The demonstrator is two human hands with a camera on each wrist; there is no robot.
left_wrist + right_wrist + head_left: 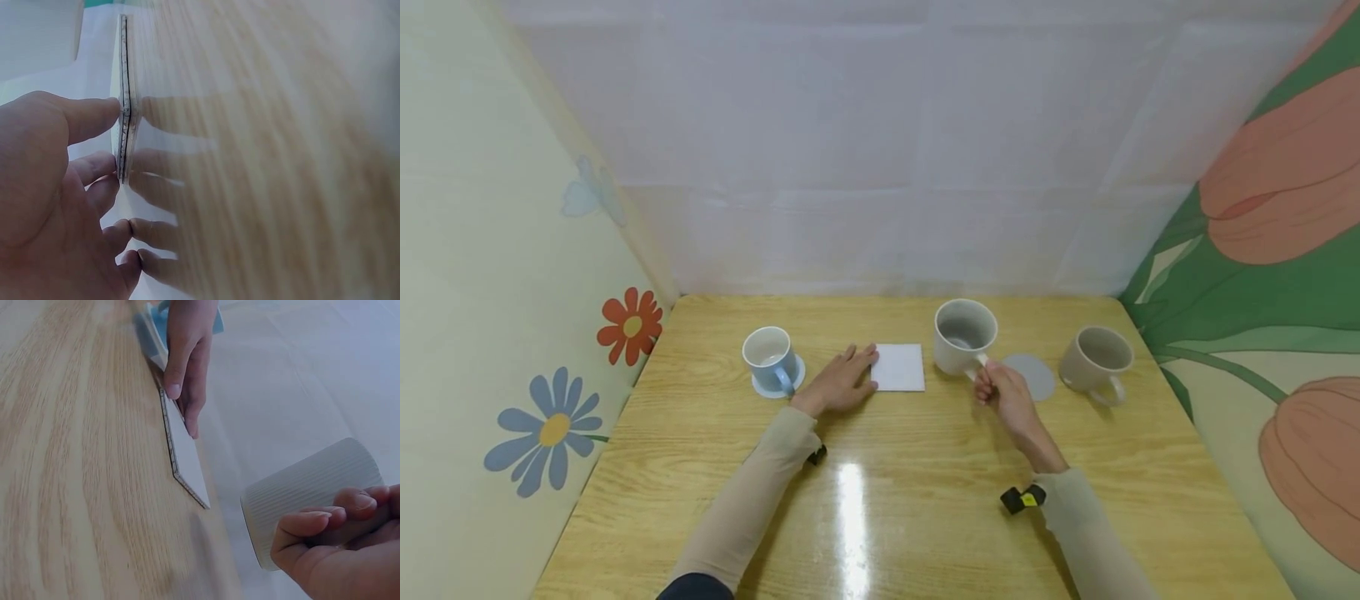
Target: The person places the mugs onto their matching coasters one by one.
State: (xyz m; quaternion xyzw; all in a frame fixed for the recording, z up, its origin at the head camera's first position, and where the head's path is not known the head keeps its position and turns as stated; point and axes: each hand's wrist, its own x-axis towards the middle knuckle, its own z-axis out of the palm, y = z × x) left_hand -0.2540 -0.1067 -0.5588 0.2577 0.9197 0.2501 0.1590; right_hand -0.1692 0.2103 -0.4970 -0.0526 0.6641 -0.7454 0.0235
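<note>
My right hand (1006, 398) grips the handle of a white ribbed mug (964, 337); the right wrist view shows this mug (312, 494) raised off the table, fingers curled at its handle. Just left of it a white square coaster (899, 367) lies on the table. My left hand (841, 382) touches the coaster's left edge, thumb and fingers extended; in the left wrist view the thumb and a finger of the hand (56, 187) rest at the edge of the coaster (125, 100).
A blue mug (770, 357) stands on a light round coaster (801, 372) at the left. A grey round coaster (1032, 377) lies right of the held mug, partly behind my right hand. A beige mug (1094, 363) stands at the far right of the wooden table (925, 517).
</note>
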